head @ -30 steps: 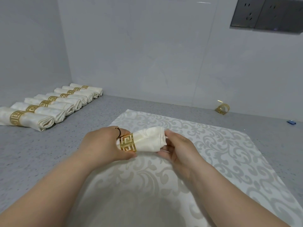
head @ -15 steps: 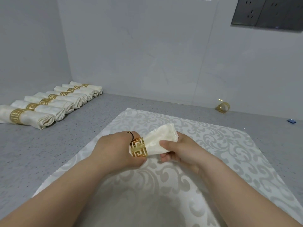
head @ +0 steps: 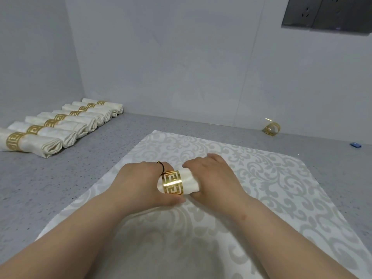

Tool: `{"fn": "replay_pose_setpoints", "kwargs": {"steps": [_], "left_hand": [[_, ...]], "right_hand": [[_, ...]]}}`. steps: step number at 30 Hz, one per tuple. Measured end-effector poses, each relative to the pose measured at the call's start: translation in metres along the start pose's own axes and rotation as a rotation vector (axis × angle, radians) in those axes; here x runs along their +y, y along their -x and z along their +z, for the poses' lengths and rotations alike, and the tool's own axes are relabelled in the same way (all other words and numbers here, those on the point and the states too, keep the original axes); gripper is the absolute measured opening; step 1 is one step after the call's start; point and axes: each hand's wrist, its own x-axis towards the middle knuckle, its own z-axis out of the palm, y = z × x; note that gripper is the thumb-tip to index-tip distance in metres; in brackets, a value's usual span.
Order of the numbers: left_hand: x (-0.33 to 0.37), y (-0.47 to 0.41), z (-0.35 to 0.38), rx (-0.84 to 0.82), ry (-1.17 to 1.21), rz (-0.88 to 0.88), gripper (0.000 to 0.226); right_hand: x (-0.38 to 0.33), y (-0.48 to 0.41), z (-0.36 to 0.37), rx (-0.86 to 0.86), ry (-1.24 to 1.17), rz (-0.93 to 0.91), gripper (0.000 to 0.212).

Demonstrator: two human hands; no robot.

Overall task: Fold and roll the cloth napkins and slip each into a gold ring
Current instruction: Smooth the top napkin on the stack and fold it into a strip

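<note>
Counter: a grey speckled stone countertop [head: 84,178] runs back to pale grey walls, meeting them in a corner at the far left.
Mat: a large white placemat with a grey damask scroll pattern [head: 271,188] lies flat on the counter, angled, in front of the person; both forearms reach across it.
Finished row: seven rolled cream cloth napkins, each in a gold fretwork ring [head: 66,125], lie side by side at the left, the line slanting back toward the corner, well apart from the mat.
Left hand: the left hand [head: 141,184] curls round the left end of the roll, thumb underneath near the ring's lower edge; a thin dark band sits on one finger.
Right hand: the right hand [head: 215,176] wraps over the right end of the roll, fingers folded down round the cloth.
Current napkin: a rolled cream cloth napkin [head: 190,181] is held between the two hands, low over the middle of the mat; I cannot tell whether it touches it.
Its ring: a shiny gold ring with a cut-out Greek key pattern [head: 172,183] sits round the roll, toward its left end, touching the left hand.
Spare ring: another gold napkin ring [head: 272,128] stands by the back wall at the right.
Small item: a little blue object [head: 355,145] lies at the far right edge.
</note>
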Motion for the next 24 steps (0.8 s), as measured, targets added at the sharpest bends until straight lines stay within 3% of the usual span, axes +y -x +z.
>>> {"fn": "replay_pose_setpoints", "kwargs": {"steps": [2, 5, 7, 9, 11, 13, 18, 20, 24], "left_hand": [[0.001, 0.002, -0.002, -0.046, 0.002, 0.037, 0.057], [-0.003, 0.002, -0.001, -0.102, -0.010, 0.060, 0.057], [-0.012, 0.000, 0.001, -0.062, -0.045, 0.050, 0.047], [-0.019, -0.001, 0.002, -0.050, -0.032, 0.023, 0.042], [-0.019, -0.001, 0.001, -0.075, 0.008, 0.007, 0.043], [-0.017, -0.002, 0.001, -0.095, 0.029, 0.023, 0.043], [-0.018, -0.004, 0.005, -0.121, 0.033, 0.025, 0.023], [-0.020, -0.005, 0.005, -0.133, 0.024, 0.001, 0.018], [-0.023, -0.008, 0.005, -0.137, -0.018, -0.040, 0.032]], "right_hand": [[-0.001, -0.002, -0.007, -0.050, -0.068, 0.066, 0.015], [0.010, 0.002, -0.010, -0.137, -0.037, 0.118, 0.008], [0.016, 0.004, -0.010, -0.204, -0.055, 0.161, 0.020], [0.018, 0.005, -0.012, -0.274, -0.105, 0.150, 0.045], [0.013, 0.005, -0.016, -0.252, -0.156, 0.097, 0.069], [0.003, 0.004, -0.017, -0.213, -0.148, 0.044, 0.075], [-0.010, -0.004, -0.008, -0.205, -0.097, 0.002, 0.040], [-0.007, -0.003, -0.010, -0.211, -0.122, 0.023, 0.038], [0.000, 0.000, -0.016, -0.222, -0.120, 0.078, 0.046]]}}
